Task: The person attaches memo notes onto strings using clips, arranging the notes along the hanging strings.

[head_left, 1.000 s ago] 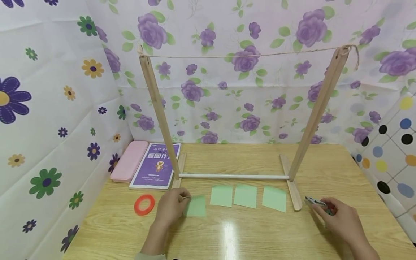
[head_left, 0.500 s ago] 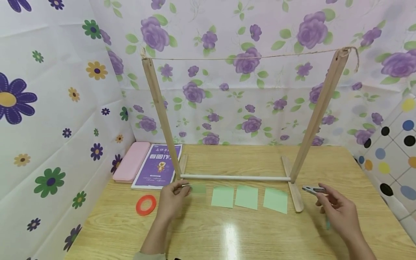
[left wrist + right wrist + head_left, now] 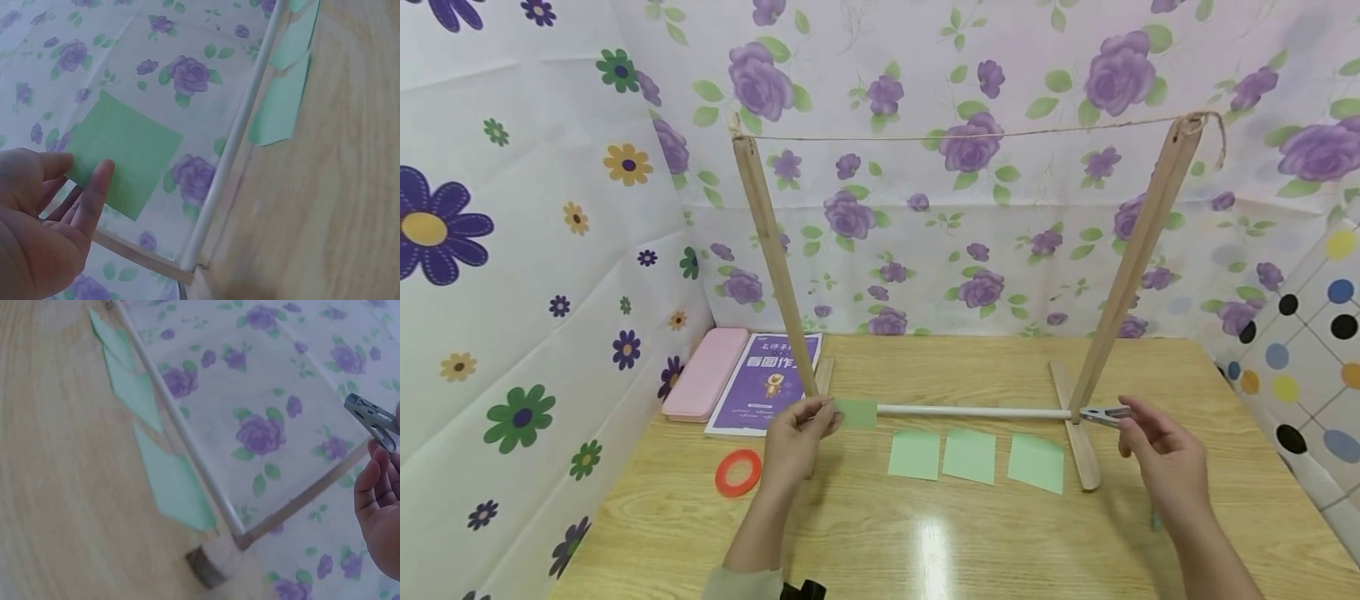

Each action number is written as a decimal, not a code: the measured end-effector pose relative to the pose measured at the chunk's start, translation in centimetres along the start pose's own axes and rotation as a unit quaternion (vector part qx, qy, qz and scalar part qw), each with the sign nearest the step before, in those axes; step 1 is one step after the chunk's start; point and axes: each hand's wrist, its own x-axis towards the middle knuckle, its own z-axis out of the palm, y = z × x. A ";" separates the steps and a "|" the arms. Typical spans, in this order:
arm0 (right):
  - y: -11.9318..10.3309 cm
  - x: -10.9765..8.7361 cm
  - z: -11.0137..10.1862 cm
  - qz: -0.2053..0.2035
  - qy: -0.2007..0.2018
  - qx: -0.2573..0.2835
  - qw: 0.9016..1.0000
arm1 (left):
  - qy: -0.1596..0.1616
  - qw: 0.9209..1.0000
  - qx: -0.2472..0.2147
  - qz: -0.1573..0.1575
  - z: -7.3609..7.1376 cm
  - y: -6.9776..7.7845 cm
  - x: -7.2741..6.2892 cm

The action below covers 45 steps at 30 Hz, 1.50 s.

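My left hand (image 3: 797, 442) pinches a green paper square (image 3: 856, 414) by its left edge, off the table, in front of the left post. The left wrist view shows the paper (image 3: 125, 153) flat-on between thumb and fingers. On the right, my right hand (image 3: 1168, 458) holds a grey clothespin (image 3: 1103, 416) by its handle end, its tip pointing left near the foot of the right post. That clothespin (image 3: 370, 419) also appears in the right wrist view. Three more green squares (image 3: 968, 456) lie in a row on the table between the hands.
A wooden frame has two posts (image 3: 1138, 258), a white rod (image 3: 973, 411) low down and a twine (image 3: 962, 137) across the top. At left lie a red tape ring (image 3: 725, 477), a purple book (image 3: 763, 387) and a pink case (image 3: 707, 375). A small green thing (image 3: 1155, 521) sits below my right hand.
My left hand has lifted the green paper square from the table up to the rod's height. My right hand has raised the clothespin and turned its tip leftward.
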 end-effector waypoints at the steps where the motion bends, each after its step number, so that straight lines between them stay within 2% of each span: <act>1: -0.2 0.2 0.3 -0.010 -0.007 0.033 0.999 | 0.004 1.000 -0.002 0.005 0.0 0.2 0.1; 5: -0.9 0.9 1.7 -0.049 -0.046 0.120 0.990 | 0.008 1.000 -0.005 0.024 0.1 1.0 0.4; 7: -1.3 1.3 2.2 -0.061 -0.068 0.130 0.987 | 0.007 0.999 0.008 0.031 0.1 1.3 0.5; 11: -2.6 2.0 3.3 -0.066 -0.078 0.151 0.983 | 0.010 0.999 0.024 0.046 0.0 2.2 1.0; 13: -3.2 2.5 3.8 -0.078 -0.093 0.179 0.976 | 0.015 0.998 0.016 0.057 0.0 2.7 1.2; 18: -4.8 3.7 5.2 -0.100 -0.153 0.252 0.950 | 0.038 0.997 0.003 0.061 0.1 4.0 1.6; 20: -5.4 4.2 6.0 -0.099 -0.158 0.246 0.951 | 0.048 0.997 0.003 0.064 0.2 4.5 1.8; 26: -7.6 5.1 8.3 -0.084 -0.135 0.195 0.968 | 0.076 0.991 0.011 0.105 0.4 6.1 2.2; 32: -9.5 6.5 10.0 -0.136 -0.158 0.143 0.968 | 0.091 0.984 0.031 0.148 0.1 7.7 2.8; 35: -10.3 7.1 10.8 -0.171 -0.168 0.119 0.963 | 0.100 0.981 0.042 0.159 0.1 8.4 3.1; 39: -11.3 8.0 12.2 -0.226 -0.190 0.113 0.949 | 0.105 0.978 0.040 0.174 0.0 9.3 3.5; 42: -12.0 8.6 13.2 -0.254 -0.206 0.105 0.939 | 0.096 0.978 0.019 0.182 -0.1 10.0 3.6; 45: -12.8 8.9 13.9 -0.261 -0.213 0.092 0.937 | 0.078 0.978 -0.001 0.192 -0.2 10.6 3.8</act>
